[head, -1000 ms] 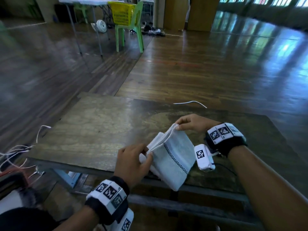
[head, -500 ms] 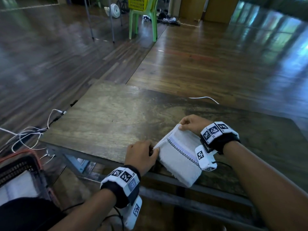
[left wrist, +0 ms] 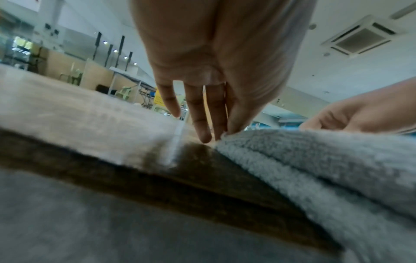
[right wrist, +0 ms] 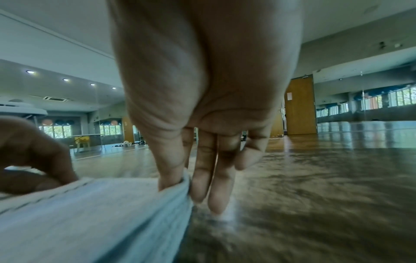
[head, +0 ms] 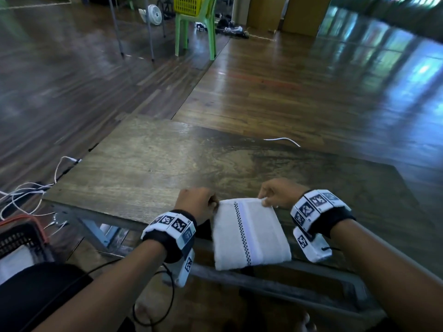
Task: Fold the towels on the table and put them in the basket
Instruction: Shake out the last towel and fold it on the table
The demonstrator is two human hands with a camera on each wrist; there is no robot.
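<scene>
Between my hands hangs the folded towel [head: 249, 233], draped over the table [head: 148, 168] edge toward me. My left hand [head: 196, 206] pinches its far left corner and my right hand [head: 279, 192] its far right, probably keeping the layers squared. Off to my left waits the basket [head: 16, 236].

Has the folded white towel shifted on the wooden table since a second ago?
Yes. The folded white towel has swung from slanted to square with the wooden table's near edge, which it overhangs.
</scene>
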